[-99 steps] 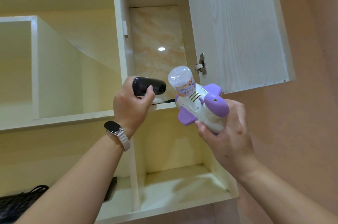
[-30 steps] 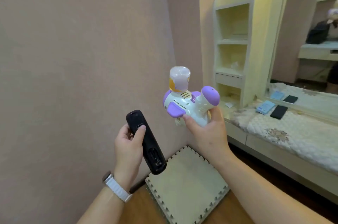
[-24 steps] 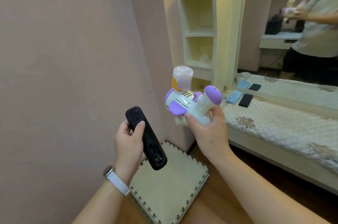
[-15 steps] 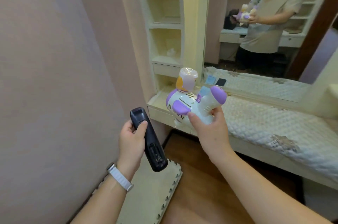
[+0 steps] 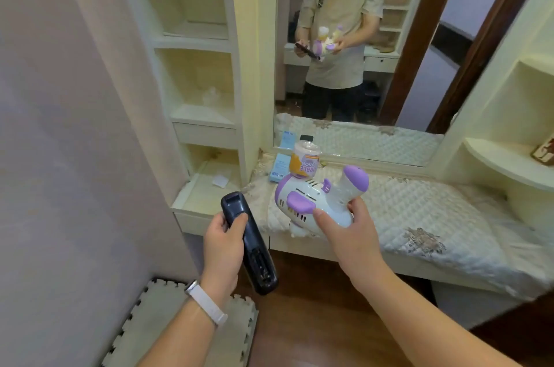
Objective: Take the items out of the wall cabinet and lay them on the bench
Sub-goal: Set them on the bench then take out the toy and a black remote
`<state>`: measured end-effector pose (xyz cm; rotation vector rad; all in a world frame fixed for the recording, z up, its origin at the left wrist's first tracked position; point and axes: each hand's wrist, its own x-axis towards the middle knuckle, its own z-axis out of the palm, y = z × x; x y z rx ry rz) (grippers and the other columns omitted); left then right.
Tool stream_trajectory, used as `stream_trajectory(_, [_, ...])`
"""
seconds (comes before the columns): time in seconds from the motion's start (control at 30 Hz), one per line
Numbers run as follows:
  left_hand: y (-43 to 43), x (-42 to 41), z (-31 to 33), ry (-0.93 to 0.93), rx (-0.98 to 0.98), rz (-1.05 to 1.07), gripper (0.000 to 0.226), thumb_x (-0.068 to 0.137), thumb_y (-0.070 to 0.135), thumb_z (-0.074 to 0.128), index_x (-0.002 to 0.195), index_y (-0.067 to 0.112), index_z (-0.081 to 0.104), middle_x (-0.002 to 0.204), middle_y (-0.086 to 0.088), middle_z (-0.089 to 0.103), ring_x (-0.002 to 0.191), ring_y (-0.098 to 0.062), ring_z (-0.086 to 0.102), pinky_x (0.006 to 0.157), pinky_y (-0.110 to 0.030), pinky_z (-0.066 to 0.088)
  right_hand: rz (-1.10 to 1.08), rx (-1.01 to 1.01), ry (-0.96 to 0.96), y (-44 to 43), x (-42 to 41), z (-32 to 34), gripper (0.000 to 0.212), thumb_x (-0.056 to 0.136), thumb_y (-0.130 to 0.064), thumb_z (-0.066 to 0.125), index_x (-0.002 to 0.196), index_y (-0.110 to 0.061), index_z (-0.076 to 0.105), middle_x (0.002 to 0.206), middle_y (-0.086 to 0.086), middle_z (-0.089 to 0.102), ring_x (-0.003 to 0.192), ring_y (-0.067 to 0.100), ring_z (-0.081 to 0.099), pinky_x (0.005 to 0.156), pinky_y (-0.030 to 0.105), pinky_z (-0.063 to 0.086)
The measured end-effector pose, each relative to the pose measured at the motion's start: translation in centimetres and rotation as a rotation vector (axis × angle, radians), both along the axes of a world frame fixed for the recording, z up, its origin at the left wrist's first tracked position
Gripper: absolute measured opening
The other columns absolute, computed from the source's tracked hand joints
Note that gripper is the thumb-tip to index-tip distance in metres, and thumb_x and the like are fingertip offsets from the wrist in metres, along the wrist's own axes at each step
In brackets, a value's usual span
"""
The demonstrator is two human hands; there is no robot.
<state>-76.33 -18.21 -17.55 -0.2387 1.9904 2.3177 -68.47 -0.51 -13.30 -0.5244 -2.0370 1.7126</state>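
Two items are now travelling with us, black remote (image 5: pixel 248 242) gripped in left hand (image 5: pixel 223 250), bubble toy (image 5: pixel 317 200) clasped in right hand (image 5: pixel 349 239); having turned from the cabinet, we are nearing the quilted table (image 5: pixel 434 217).

The upside-down bottle label (image 5: pixel 305 167) reads "BUBBLE", partly hidden.

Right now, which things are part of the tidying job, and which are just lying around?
Part of the job:
- black remote, held in the left hand
- purple and white bubble toy, held in the right hand
- quilted bench, where they go

Just lying around:
- blue packet on the bench
- foam mat on the floor
- mirror
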Motion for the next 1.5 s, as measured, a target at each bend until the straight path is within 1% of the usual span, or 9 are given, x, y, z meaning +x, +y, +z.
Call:
stream_trajectory(0.27, [8.1,-6.6,-1.2,0.014,-0.070,-0.092,0.009,0.093,0.013,0.059,0.098,0.017,0.065,0.094,-0.010,0.069,0.089,-0.025,0.065,0.075,-0.036,0.051,-0.125,-0.094,-0.011,8.3,-5.3,-2.5,0.039,0.083,-0.023,0.075,0.115,-0.033,0.057,0.099,-0.015,0.068,0.085,-0.005,0.065,0.063,0.008,0.048])
stream_trajectory(0.33, [10.4,-8.2,-1.5,0.021,-0.097,-0.096,0.010,0.093,0.013,0.058,0.099,0.017,0.065,0.094,-0.008,0.069,0.086,-0.022,0.065,0.072,-0.032,0.051,-0.123,-0.133,-0.010,10.9,-7.1,-3.6,0.040,0.082,-0.022,0.075,0.116,-0.032,0.056,0.101,-0.013,0.068,0.088,-0.001,0.066,0.068,0.014,0.049])
stream_trajectory(0.5, [17.1,-12.5,-2.3,-0.004,-0.169,-0.071,0.007,0.093,0.016,0.059,0.097,0.018,0.065,0.094,-0.009,0.069,0.087,-0.025,0.066,0.076,-0.037,0.050,-0.090,-0.236,-0.033,18.3,-12.1,-5.8,0.040,0.082,-0.020,0.076,0.116,-0.028,0.058,0.103,-0.010,0.069,0.091,0.005,0.068,0.081,0.035,0.056])
stream_trajectory(0.63, [22.9,-15.9,-2.5,-0.037,-0.195,-0.087,0.008,0.092,0.014,0.060,0.099,0.013,0.064,0.092,-0.011,0.070,0.087,-0.028,0.065,0.075,-0.036,0.049,-0.039,-0.277,-0.077,24.3,-15.0,-6.9,0.036,0.083,-0.021,0.075,0.113,-0.031,0.057,0.104,-0.008,0.068,0.091,0.008,0.067,0.079,0.037,0.056])
stream_trajectory(0.8, [29.0,-19.2,-3.2,-0.082,-0.221,-0.071,0.013,0.091,0.011,0.062,0.104,0.011,0.061,0.089,-0.011,0.070,0.080,-0.024,0.066,0.072,-0.035,0.051,-0.007,-0.287,-0.167,31.0,-18.5,-9.4,0.044,0.075,-0.033,0.076,0.116,-0.030,0.059,0.105,-0.009,0.068,0.093,0.010,0.066,0.076,0.037,0.055])
stream_trajectory(1.0, [31.9,-22.5,-5.4,-0.171,-0.304,-0.072,0.009,0.090,0.012,0.063,0.099,0.010,0.064,0.087,-0.012,0.071,0.077,-0.022,0.065,0.068,-0.031,0.050,0.019,-0.347,-0.291,34.6,-21.0,-12.7,0.035,0.079,-0.026,0.076,0.111,-0.030,0.061,0.102,-0.007,0.070,0.091,0.012,0.069,0.081,0.044,0.058])
stream_trajectory(1.23, [33.5,-27.6,-9.4,-0.260,-0.396,-0.146,0.005,0.091,0.014,0.063,0.095,0.015,0.065,0.089,-0.009,0.070,0.080,-0.022,0.065,0.068,-0.030,0.050,0.059,-0.434,-0.439,36.0,-24.5,-15.3,0.027,0.082,-0.022,0.074,0.105,-0.028,0.062,0.100,-0.003,0.071,0.086,0.018,0.072,0.065,0.038,0.061])
stream_trajectory(1.33, [33.9,-30.0,-11.4,-0.314,-0.429,-0.202,0.010,0.091,0.016,0.062,0.099,0.011,0.065,0.093,-0.008,0.070,0.086,-0.023,0.065,0.072,-0.032,0.050,0.066,-0.449,-0.504,36.4,-25.9,-16.3,0.027,0.084,-0.022,0.073,0.107,-0.027,0.062,0.101,0.001,0.071,0.085,0.019,0.072,0.057,0.031,0.055])
stream_trajectory(1.5, [34.8,-33.6,-15.0,-0.362,-0.485,-0.304,0.014,0.091,0.021,0.059,0.103,0.016,0.065,0.098,-0.002,0.070,0.092,-0.018,0.065,0.083,-0.035,0.052,0.083,-0.441,-0.634,37.2,-28.4,-17.7,0.025,0.085,-0.021,0.072,0.108,-0.021,0.064,0.094,0.006,0.072,0.069,0.016,0.069,0.050,0.025,0.049])
